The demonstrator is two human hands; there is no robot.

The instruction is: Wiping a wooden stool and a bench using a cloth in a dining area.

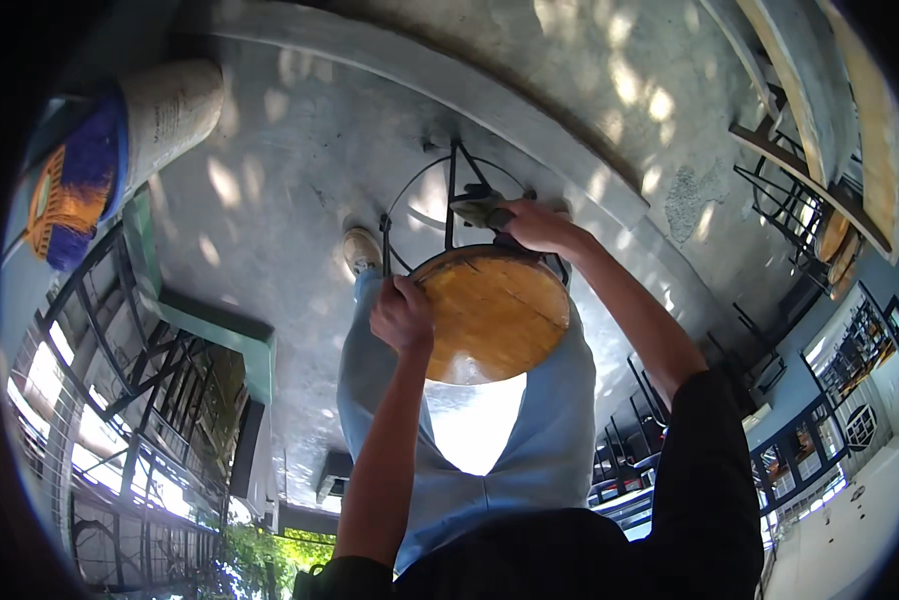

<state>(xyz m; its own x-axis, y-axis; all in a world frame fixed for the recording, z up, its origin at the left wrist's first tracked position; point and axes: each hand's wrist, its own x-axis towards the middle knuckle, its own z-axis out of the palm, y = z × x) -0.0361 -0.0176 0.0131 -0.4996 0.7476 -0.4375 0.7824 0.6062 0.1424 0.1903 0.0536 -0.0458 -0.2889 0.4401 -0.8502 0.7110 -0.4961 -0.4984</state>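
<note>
A round wooden stool seat (494, 315) on a black metal frame (451, 190) stands on the concrete floor between my legs. My left hand (401, 315) grips the seat's left rim. My right hand (534, 225) reaches past the seat's far edge and is closed on a grey-green cloth (477, 210) next to the frame's ring. My light blue trousers and one pale shoe (362, 250) show beside the stool.
A concrete kerb (529, 130) runs across the floor beyond the stool. A white sack and a blue and orange woven bag (74, 185) lie at the upper left. Black metal railings (119, 340) stand left. More wooden stools and tables (819, 210) crowd the right.
</note>
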